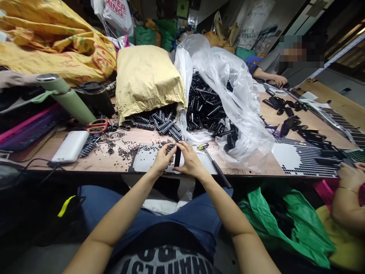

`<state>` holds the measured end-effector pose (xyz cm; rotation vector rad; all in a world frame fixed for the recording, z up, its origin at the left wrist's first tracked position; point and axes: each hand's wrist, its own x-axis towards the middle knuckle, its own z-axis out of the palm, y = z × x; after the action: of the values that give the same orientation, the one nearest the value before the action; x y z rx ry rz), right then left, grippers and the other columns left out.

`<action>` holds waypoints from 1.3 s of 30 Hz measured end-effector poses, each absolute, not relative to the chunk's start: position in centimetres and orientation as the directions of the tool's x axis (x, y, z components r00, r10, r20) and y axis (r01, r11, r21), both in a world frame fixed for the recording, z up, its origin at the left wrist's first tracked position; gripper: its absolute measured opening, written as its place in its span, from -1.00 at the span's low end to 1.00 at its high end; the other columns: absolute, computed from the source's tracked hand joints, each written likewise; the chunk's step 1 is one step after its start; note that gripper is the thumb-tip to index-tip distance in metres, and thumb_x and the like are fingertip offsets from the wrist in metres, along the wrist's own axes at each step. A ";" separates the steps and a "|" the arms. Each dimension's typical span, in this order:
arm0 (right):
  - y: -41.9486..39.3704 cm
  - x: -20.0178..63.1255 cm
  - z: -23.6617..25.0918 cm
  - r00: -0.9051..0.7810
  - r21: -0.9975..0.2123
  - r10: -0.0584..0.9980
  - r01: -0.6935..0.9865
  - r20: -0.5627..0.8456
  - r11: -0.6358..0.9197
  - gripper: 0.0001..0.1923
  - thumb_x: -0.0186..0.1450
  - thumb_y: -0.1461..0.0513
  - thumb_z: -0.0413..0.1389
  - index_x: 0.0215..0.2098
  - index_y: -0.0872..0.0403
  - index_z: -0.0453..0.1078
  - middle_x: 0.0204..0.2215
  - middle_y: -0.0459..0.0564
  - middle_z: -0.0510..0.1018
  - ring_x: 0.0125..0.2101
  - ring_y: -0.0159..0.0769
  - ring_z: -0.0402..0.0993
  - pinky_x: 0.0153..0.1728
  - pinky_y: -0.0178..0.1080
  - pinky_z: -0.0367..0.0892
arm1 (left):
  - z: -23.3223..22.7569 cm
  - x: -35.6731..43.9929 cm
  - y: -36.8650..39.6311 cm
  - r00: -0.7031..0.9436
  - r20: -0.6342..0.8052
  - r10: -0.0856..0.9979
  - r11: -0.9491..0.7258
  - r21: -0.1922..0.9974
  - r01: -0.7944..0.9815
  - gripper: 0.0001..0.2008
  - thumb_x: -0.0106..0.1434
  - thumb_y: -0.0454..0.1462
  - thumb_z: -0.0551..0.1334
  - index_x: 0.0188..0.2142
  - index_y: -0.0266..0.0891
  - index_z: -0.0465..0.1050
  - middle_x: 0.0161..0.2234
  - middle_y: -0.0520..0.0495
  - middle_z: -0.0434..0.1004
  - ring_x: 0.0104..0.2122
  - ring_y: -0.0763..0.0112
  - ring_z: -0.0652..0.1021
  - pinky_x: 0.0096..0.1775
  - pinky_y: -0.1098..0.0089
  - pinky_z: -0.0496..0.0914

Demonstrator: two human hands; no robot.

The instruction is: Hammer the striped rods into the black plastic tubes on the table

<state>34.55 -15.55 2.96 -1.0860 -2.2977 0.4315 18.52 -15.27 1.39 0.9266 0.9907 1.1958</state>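
Over the white sheet (144, 158) at the table's front edge, my two hands are close together. My right hand (191, 160) grips a narrow flat black plastic piece (177, 156) upright, thumb at its lower end and fingers at its top. My left hand (163, 159) has its fingers pinched beside the top of that piece. A small dark, light-flecked bit shows among its fingers, mostly hidden. Just behind lie black-and-white ridged sticks (165, 123), spilling from a yellow sack (149, 80). A hammer (212, 161) rests right of my right hand, its handle over the edge.
Small dark beads (128, 150) lie scattered leftward, near red scissors (97, 125), a white power bank (70, 146) and a green flask (67, 99). A clear plastic bag (239, 106) holds black parts (205, 102). Co-workers' hands (278, 80) are at the right; a green sack (308, 228) stands below.
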 end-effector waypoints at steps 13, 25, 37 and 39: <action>-17.3 41.1 -1.8 -0.233 -0.395 0.971 0.888 0.054 0.235 0.10 -0.13 -0.13 0.35 0.23 0.16 0.11 0.16 0.31 0.28 0.19 0.16 0.17 0.18 0.17 0.11 | 1.8 18.1 -16.1 0.050 -0.155 0.987 0.162 0.934 -0.319 -0.35 0.15 0.07 0.26 0.09 -0.31 0.38 -0.67 0.18 0.25 -0.81 0.67 0.20 -0.78 0.60 0.01; -18.2 34.1 3.8 -0.531 -0.635 0.710 0.360 0.463 0.683 0.17 -0.04 0.04 0.38 0.34 0.03 -0.19 0.24 0.23 0.09 0.28 0.01 0.00 0.23 0.07 0.14 | 3.4 19.2 -17.5 0.036 -0.269 0.962 0.246 0.809 -0.534 -0.54 0.05 -0.12 0.34 -0.09 -0.33 0.50 -0.48 0.01 0.49 -0.66 0.50 0.46 -0.63 0.45 0.39; -18.5 33.6 3.5 -0.531 -0.612 0.755 0.465 0.386 0.640 0.18 -0.04 0.09 0.38 0.35 0.09 -0.23 0.26 0.26 0.08 0.31 0.00 -0.05 0.30 0.07 0.00 | 3.2 20.4 -18.0 -0.036 -0.256 0.966 0.214 0.869 -0.446 -0.47 0.07 -0.08 0.36 -0.02 -0.34 0.49 -0.42 -0.03 0.54 -0.67 0.51 0.48 -0.61 0.43 0.44; -18.5 33.5 3.3 -0.520 -0.643 0.768 0.450 0.375 0.619 0.17 -0.04 0.12 0.38 0.34 0.09 -0.21 0.25 0.25 0.10 0.30 -0.02 0.01 0.29 0.03 0.05 | 3.3 20.4 -18.0 -0.007 -0.300 0.954 0.265 0.853 -0.450 -0.49 0.10 -0.10 0.35 -0.01 -0.33 0.49 -0.43 -0.03 0.53 -0.67 0.51 0.48 -0.62 0.44 0.43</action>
<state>33.50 -18.47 3.28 -0.9511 -2.1924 0.6322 20.38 -17.99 3.30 0.6226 1.0444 1.2291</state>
